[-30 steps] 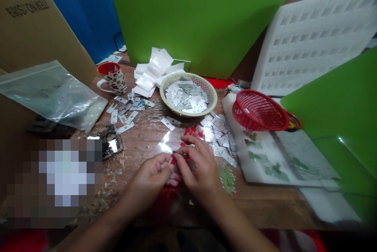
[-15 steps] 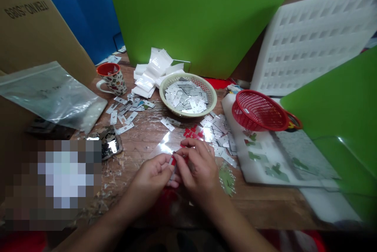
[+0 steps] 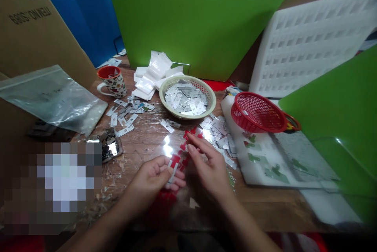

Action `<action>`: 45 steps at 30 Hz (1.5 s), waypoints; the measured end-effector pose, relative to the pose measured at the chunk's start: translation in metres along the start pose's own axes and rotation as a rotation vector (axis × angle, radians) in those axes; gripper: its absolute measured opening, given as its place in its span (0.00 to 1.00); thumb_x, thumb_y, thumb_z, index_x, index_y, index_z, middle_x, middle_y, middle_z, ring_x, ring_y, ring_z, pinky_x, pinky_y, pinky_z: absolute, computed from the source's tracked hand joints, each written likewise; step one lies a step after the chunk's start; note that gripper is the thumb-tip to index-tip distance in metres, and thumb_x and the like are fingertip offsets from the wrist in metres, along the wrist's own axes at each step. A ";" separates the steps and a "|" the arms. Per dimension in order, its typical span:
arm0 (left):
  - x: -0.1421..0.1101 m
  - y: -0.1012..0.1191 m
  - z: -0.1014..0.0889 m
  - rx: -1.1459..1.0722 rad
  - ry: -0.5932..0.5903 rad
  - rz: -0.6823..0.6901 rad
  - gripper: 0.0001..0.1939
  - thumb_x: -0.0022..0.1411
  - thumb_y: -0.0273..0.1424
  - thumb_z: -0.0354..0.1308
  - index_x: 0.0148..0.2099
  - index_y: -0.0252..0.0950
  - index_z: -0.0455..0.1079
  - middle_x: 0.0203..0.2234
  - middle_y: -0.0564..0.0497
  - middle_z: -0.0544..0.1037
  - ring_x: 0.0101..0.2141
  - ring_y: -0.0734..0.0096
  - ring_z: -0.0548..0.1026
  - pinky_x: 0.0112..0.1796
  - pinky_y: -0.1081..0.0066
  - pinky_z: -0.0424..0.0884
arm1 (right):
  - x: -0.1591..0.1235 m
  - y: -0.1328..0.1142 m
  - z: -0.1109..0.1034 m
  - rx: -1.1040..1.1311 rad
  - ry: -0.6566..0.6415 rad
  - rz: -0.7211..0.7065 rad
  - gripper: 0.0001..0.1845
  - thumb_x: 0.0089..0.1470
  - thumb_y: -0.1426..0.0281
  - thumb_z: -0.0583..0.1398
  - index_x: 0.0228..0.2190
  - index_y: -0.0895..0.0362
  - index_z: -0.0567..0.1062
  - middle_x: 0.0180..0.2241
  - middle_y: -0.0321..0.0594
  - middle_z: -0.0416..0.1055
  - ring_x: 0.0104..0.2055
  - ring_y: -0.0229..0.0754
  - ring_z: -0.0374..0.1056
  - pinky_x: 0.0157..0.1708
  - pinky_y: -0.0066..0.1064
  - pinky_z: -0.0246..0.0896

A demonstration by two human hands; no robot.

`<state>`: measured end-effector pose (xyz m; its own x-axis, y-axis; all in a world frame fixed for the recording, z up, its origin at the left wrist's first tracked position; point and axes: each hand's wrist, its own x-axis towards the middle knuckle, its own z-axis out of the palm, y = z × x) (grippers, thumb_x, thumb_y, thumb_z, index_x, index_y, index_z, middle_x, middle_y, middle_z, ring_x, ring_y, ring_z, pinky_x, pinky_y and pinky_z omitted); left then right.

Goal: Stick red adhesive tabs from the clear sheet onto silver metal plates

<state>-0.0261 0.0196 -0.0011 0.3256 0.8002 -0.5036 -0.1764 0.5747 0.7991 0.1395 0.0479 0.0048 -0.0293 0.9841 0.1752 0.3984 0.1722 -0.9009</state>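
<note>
Right hand (image 3: 209, 165) has moved off the strip (image 3: 172, 175) toward the red bits (image 3: 182, 147), fingers apart; left hand (image 3: 157, 173) pinches the strip. Sticking seems underway; next needs a neat pinch.

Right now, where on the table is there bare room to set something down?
The widest bare wood lies between the right forearm and the white board. A smaller patch separates the left hand from the plates by the mug. Crowded: around the cream basket and beyond the right hand.
</note>
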 end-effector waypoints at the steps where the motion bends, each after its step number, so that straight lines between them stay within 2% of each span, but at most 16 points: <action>1: 0.000 0.001 0.000 0.002 -0.007 0.003 0.14 0.58 0.38 0.59 0.39 0.31 0.69 0.32 0.43 0.80 0.31 0.67 0.78 0.34 0.69 0.73 | 0.001 0.000 0.000 0.064 -0.041 0.070 0.16 0.57 0.64 0.58 0.46 0.53 0.77 0.45 0.45 0.74 0.47 0.45 0.69 0.45 0.38 0.64; 6: 0.003 0.000 0.006 0.006 -0.032 0.027 0.14 0.57 0.37 0.60 0.40 0.31 0.69 0.28 0.45 0.79 0.30 0.68 0.78 0.34 0.70 0.72 | 0.001 0.001 0.010 0.297 -0.250 0.305 0.13 0.44 0.60 0.68 0.28 0.58 0.81 0.26 0.39 0.73 0.27 0.38 0.66 0.25 0.28 0.61; 10: 0.001 -0.003 0.010 0.025 -0.055 0.027 0.15 0.58 0.39 0.58 0.40 0.31 0.68 0.30 0.44 0.79 0.31 0.67 0.78 0.35 0.68 0.72 | 0.002 0.006 0.012 0.449 -0.309 0.448 0.13 0.43 0.60 0.68 0.25 0.58 0.81 0.23 0.37 0.74 0.25 0.36 0.65 0.26 0.28 0.60; 13: 0.002 0.015 -0.001 0.168 -0.159 0.063 0.15 0.60 0.39 0.56 0.44 0.33 0.68 0.36 0.43 0.79 0.36 0.65 0.78 0.39 0.65 0.72 | 0.011 -0.001 -0.006 0.397 -0.322 0.400 0.13 0.44 0.60 0.67 0.24 0.57 0.82 0.24 0.39 0.76 0.26 0.38 0.67 0.29 0.30 0.62; 16: 0.017 0.054 -0.031 0.689 -0.099 0.216 0.14 0.63 0.38 0.53 0.47 0.37 0.70 0.43 0.45 0.78 0.42 0.65 0.76 0.43 0.65 0.71 | 0.030 -0.014 -0.045 0.203 -0.023 0.290 0.12 0.44 0.60 0.68 0.26 0.55 0.83 0.26 0.40 0.76 0.25 0.38 0.65 0.27 0.30 0.60; 18: 0.036 0.082 -0.059 1.229 0.283 0.215 0.14 0.65 0.38 0.50 0.48 0.39 0.71 0.44 0.47 0.78 0.43 0.65 0.75 0.43 0.66 0.70 | 0.045 -0.019 -0.077 0.084 0.383 0.237 0.13 0.45 0.60 0.68 0.30 0.55 0.83 0.25 0.41 0.75 0.24 0.37 0.63 0.25 0.31 0.58; 19: 0.047 0.094 -0.073 1.322 0.416 0.166 0.14 0.65 0.35 0.50 0.46 0.35 0.72 0.45 0.42 0.77 0.45 0.61 0.74 0.45 0.62 0.69 | 0.053 -0.019 -0.092 0.073 0.531 0.221 0.15 0.46 0.60 0.68 0.34 0.57 0.82 0.26 0.43 0.75 0.24 0.37 0.63 0.25 0.33 0.58; 21: 0.067 0.109 -0.097 1.420 0.537 0.058 0.14 0.63 0.34 0.54 0.44 0.29 0.72 0.45 0.36 0.75 0.46 0.53 0.73 0.46 0.55 0.68 | 0.065 -0.015 -0.117 0.123 0.827 0.136 0.18 0.46 0.62 0.68 0.37 0.60 0.82 0.28 0.46 0.75 0.22 0.37 0.62 0.24 0.36 0.59; 24: 0.087 0.114 -0.119 1.501 0.595 -0.094 0.16 0.62 0.36 0.57 0.49 0.32 0.69 0.46 0.43 0.74 0.45 0.59 0.73 0.45 0.55 0.70 | 0.071 -0.004 -0.136 0.230 0.897 0.047 0.17 0.45 0.65 0.68 0.38 0.60 0.81 0.33 0.48 0.77 0.24 0.37 0.65 0.28 0.38 0.62; 28: 0.098 0.111 -0.130 1.542 0.563 -0.147 0.16 0.63 0.36 0.56 0.51 0.34 0.68 0.46 0.45 0.73 0.43 0.63 0.74 0.42 0.58 0.72 | 0.056 -0.003 -0.122 0.216 0.899 0.065 0.19 0.46 0.67 0.68 0.41 0.59 0.80 0.37 0.51 0.77 0.23 0.35 0.64 0.28 0.38 0.60; 31: 0.101 0.114 -0.135 1.530 0.539 -0.083 0.13 0.59 0.37 0.60 0.40 0.32 0.72 0.38 0.45 0.77 0.40 0.61 0.75 0.40 0.62 0.71 | 0.035 -0.006 -0.096 0.158 0.763 0.004 0.20 0.49 0.66 0.66 0.45 0.58 0.78 0.40 0.52 0.76 0.26 0.37 0.66 0.28 0.38 0.61; 35: 0.089 0.115 -0.126 1.434 0.531 0.108 0.08 0.50 0.31 0.63 0.32 0.33 0.72 0.29 0.43 0.78 0.37 0.53 0.75 0.35 0.67 0.65 | 0.010 0.001 -0.063 0.119 0.378 0.086 0.17 0.52 0.63 0.64 0.44 0.55 0.78 0.37 0.44 0.77 0.33 0.42 0.70 0.35 0.39 0.67; 39: 0.051 0.091 -0.086 1.202 0.387 0.278 0.11 0.58 0.36 0.56 0.40 0.37 0.72 0.33 0.50 0.78 0.34 0.66 0.74 0.35 0.71 0.66 | -0.006 0.016 -0.035 0.218 0.013 0.245 0.14 0.50 0.63 0.64 0.39 0.55 0.79 0.37 0.42 0.78 0.38 0.44 0.72 0.40 0.37 0.66; 40: 0.040 0.081 -0.073 0.974 0.277 0.350 0.11 0.58 0.37 0.57 0.41 0.37 0.72 0.34 0.49 0.78 0.35 0.66 0.74 0.36 0.70 0.67 | -0.009 0.018 -0.026 0.256 -0.052 0.291 0.14 0.50 0.63 0.65 0.39 0.55 0.79 0.37 0.42 0.78 0.38 0.43 0.72 0.39 0.35 0.66; 42: 0.023 0.057 -0.049 0.664 0.081 0.441 0.07 0.57 0.34 0.59 0.36 0.37 0.74 0.37 0.48 0.75 0.40 0.64 0.73 0.41 0.69 0.67 | -0.017 0.022 -0.010 0.395 -0.186 0.413 0.15 0.50 0.60 0.65 0.37 0.56 0.79 0.33 0.40 0.77 0.31 0.38 0.70 0.32 0.30 0.65; 45: 0.011 0.022 -0.025 0.489 -0.030 0.479 0.04 0.56 0.29 0.60 0.31 0.37 0.76 0.40 0.46 0.72 0.44 0.63 0.71 0.46 0.67 0.66 | -0.028 0.023 0.011 0.719 -0.352 0.616 0.18 0.52 0.56 0.62 0.31 0.59 0.77 0.22 0.36 0.72 0.19 0.31 0.62 0.20 0.23 0.56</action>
<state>-0.0496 0.0453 0.0030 0.3432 0.9377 -0.0543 0.1298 0.0099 0.9915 0.1395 0.0249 -0.0255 -0.3203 0.8474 -0.4234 -0.2085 -0.4991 -0.8411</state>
